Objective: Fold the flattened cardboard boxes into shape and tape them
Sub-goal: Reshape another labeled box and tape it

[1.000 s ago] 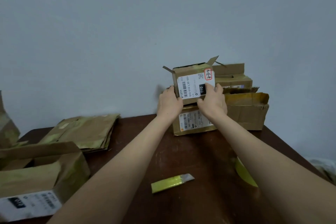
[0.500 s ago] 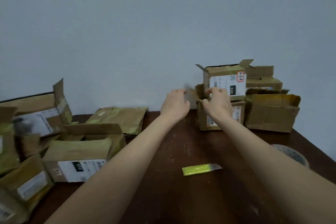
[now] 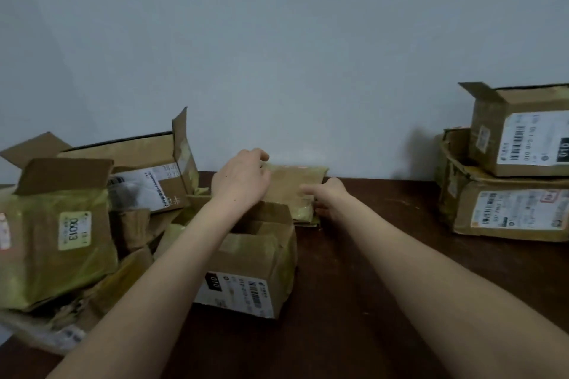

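A stack of flattened cardboard boxes (image 3: 295, 184), brown with yellowish tape, lies at the back of the dark wooden table (image 3: 369, 271) against the wall. My left hand (image 3: 241, 178) reaches over its left end, fingers curled round the far edge of the top piece. My right hand (image 3: 328, 198) is at the stack's right near corner, fingers at the edge; the grip is partly hidden. An open folded box (image 3: 255, 271) with a white label stands just in front of the stack, under my left forearm.
Several open and crumpled boxes (image 3: 61, 224) crowd the left side of the table. Two folded boxes (image 3: 517, 163) are stacked at the right by the wall. Bare dark tabletop lies between the middle box and the right stack.
Both hands let go of the small labelled box on the right stack and moved left to the flattened stack. The view swung left, so the right stack sits at the frame's edge.
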{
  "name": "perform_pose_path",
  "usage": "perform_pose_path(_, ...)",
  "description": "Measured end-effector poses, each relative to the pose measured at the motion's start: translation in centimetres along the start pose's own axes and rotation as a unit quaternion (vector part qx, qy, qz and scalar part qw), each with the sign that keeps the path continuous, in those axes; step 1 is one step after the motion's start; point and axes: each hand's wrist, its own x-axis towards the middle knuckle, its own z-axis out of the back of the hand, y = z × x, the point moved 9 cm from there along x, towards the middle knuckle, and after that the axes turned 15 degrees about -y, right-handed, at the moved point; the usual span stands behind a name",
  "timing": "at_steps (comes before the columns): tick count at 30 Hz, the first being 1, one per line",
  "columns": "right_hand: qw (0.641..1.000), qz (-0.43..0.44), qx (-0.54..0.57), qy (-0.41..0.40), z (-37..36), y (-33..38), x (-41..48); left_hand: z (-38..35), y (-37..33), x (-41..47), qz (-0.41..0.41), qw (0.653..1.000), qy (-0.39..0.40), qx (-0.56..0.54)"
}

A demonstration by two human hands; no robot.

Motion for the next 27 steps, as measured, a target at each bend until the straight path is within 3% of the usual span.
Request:
perform_pose_path(6, 0.990, -0.073, 0.117, 0.010, -2.4, 0.8, 1.2, -1.7, 2.4, 0.2, 0.060, 0.994, -0.026, -0.086)
perform_pose_path(9, 0.988, 0.013, 0.152, -0.013, -0.7, 4.0, 0.9, 0.1, 2.2, 0.7, 0.076, 0.980, -0.104, -0.154)
perform_pose_path(15, 0.961, 0.144, 0.197, -0.130, 10.2, 9.2, -1.5, 6.1, 0.5, 0.8, 0.124, 0.909, -0.235, -0.322)
perform_pose_path(23, 0.961, 0.130, 0.212, -0.122, 21.2, 4.5, -9.5, 6.8, -5.6, -2.5, 0.147, 0.928, -0.117, -0.322)
perform_pose_path(27, 0.975, 0.081, 0.196, -0.072, 23.7, 0.0, -13.0, 8.1, -7.5, -6.1, 0.117, 0.955, -0.107, -0.249)
